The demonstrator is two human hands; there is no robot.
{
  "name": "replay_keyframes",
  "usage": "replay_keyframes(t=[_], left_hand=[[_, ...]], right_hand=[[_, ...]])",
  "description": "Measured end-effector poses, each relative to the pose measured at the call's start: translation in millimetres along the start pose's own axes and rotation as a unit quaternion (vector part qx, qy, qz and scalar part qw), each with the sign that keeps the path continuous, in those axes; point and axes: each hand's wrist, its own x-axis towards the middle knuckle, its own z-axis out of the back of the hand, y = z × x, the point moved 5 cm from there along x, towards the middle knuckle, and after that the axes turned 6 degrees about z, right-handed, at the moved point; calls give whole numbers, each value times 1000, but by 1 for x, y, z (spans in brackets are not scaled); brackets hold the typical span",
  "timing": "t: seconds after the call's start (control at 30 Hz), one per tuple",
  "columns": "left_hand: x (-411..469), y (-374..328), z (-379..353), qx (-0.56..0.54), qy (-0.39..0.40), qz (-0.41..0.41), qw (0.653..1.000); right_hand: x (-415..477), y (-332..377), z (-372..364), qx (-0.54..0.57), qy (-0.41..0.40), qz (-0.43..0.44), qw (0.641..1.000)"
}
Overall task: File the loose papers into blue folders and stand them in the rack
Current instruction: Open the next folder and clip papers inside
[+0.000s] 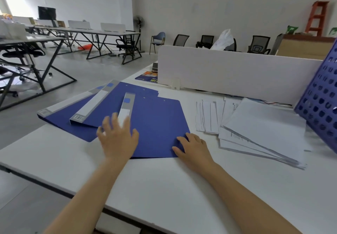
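Nearest, the top blue folder [156, 124] lies flat on the white worktop [164, 188], overlapping two more folders [85, 109] fanned out to its left. The left hand [118, 138], blurred, has its fingers spread over the near spine end. The right hand [193, 148] sits at the near right corner, fingers bent; whether they pinch it I cannot tell. Loose papers [264, 129] lie to the right, beside the tilted blue rack [321, 102]

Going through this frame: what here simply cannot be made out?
Head view:
- Rack: cut off by the right edge.
- Loose papers: print too small.
- Left hand: fingertips motion-blurred.
- Right hand: pinching or merely touching the top folder corner, unclear.
- Lower folders: mostly covered by it.
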Motion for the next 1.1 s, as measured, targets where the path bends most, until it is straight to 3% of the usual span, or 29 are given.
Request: replay_keyframes(t=[0.07,0.1,0.2,0.27,0.33,0.43,0.5,0.63,0.77,0.83,0.9,1.0,1.1], left_hand=[[0,15,-2,2,126,152,980],[-1,15,-2,-9,153,175,973],[-2,8,5,-95,141,172,970],[3,17,6,-195,138,209,948],[10,37,3,-359,144,287,876],[6,49,2,-568,188,364,714],[0,40,-1,-598,259,366,664],[-6,21,-1,-628,329,344,616],[-5,20,5,-679,301,302,597],[-5,21,5,-698,292,289,586],[-9,17,7,-698,309,274,585],[-15,6,7,-635,362,213,648],[-19,-8,6,-562,396,142,712]], right_hand=[[-1,0,0,-1,1,3,1000],[-2,0,0,0,1,5,1000],[-2,1,0,8,3,5,1000],[-2,1,1,17,3,4,1000],[-2,0,1,26,4,2,1000],[-1,-2,1,42,2,1,999],[-2,-3,2,47,-6,4,999],[-3,-5,3,71,-20,4,997],[-5,-11,11,227,-78,-22,970],[-9,-19,22,376,-153,-50,912],[-14,-30,31,517,-192,-85,829],[-22,-48,39,636,-185,-130,738],[-35,-66,45,612,-166,-179,753]])
